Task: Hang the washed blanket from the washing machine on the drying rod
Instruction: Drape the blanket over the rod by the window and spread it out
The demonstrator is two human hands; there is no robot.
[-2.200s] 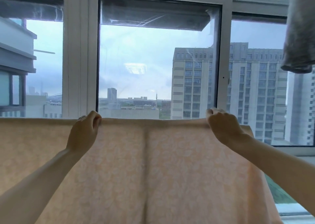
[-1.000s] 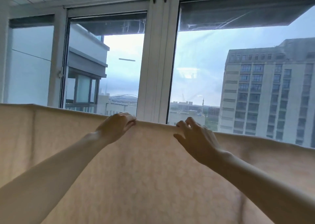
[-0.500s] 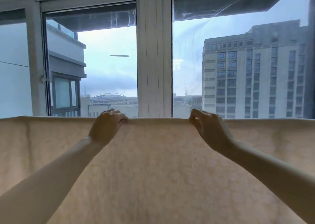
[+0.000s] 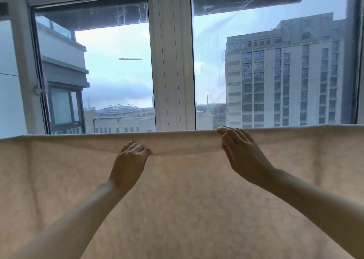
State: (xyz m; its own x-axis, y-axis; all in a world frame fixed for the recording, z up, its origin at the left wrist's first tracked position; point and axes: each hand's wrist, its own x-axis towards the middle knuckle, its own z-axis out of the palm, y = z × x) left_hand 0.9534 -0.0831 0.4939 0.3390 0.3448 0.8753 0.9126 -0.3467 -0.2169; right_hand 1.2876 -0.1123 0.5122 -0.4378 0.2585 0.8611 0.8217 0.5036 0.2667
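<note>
Patterned blanket (image 4: 187, 199) hangs before window post (image 4: 171, 61), top fold level. My left hand (image 4: 129, 163) below post: fingers curled, pinching blanket just under fold. My right hand (image 4: 243, 156) right of post: fingers near-straight, resting on fold.

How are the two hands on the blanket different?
The left hand sits lower, just under the top fold of the blanket; the right hand reaches up onto that fold. The left hand's fingers are curled and pinch the cloth, pulling a crease; the right hand's fingers are straighter and rest across the top. Both touch the same blanket, hung before the window.
</note>
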